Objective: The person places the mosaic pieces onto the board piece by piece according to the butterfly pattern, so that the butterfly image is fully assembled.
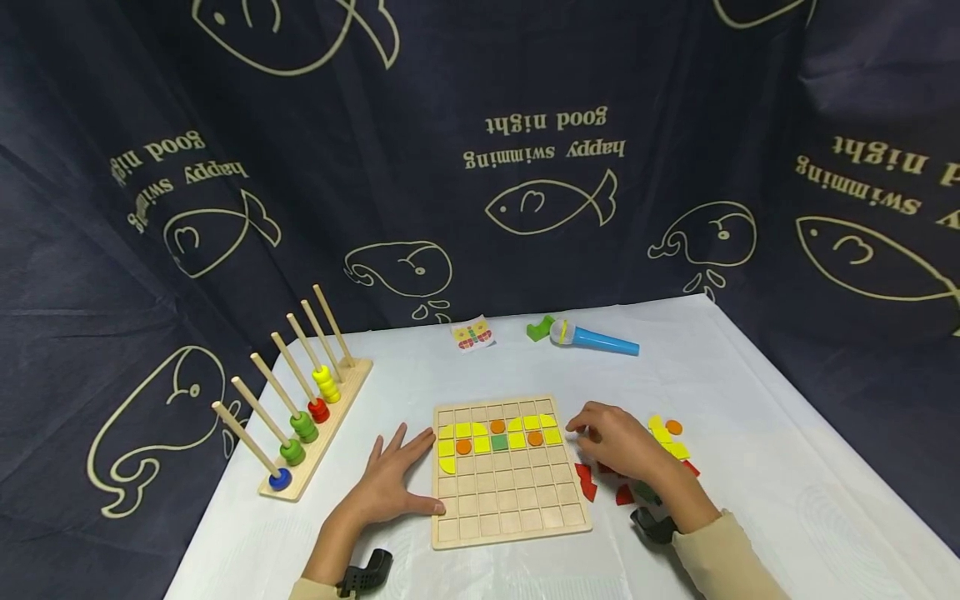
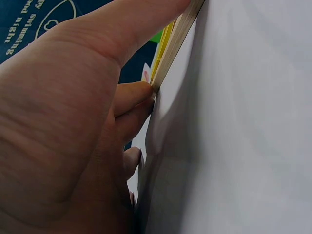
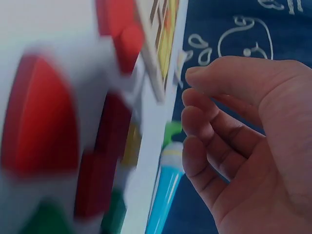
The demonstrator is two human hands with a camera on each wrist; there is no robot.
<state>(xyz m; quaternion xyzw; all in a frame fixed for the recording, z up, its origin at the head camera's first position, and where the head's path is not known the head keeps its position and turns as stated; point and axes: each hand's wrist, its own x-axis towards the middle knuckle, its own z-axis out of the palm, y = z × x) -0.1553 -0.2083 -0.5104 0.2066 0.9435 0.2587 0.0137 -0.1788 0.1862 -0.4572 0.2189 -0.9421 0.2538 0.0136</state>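
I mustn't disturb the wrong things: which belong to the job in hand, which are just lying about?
Job, apparently:
square wooden grid board
flat yellow pieces, orange discs, green square on it
loose flat red pieces, loose yellow pieces
perhaps a white butterfly-print card

Lying about, probably:
wooden peg rack with coloured rings
blue-handled microphone
green notched block

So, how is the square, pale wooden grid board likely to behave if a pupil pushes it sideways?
The square, pale wooden grid board would probably be stiff, as its edges look straight. Lying flat on the white-covered table, it would likely slide rather than tip. The flat yellow tiles may shift only slightly, since they appear seated in its grid squares.
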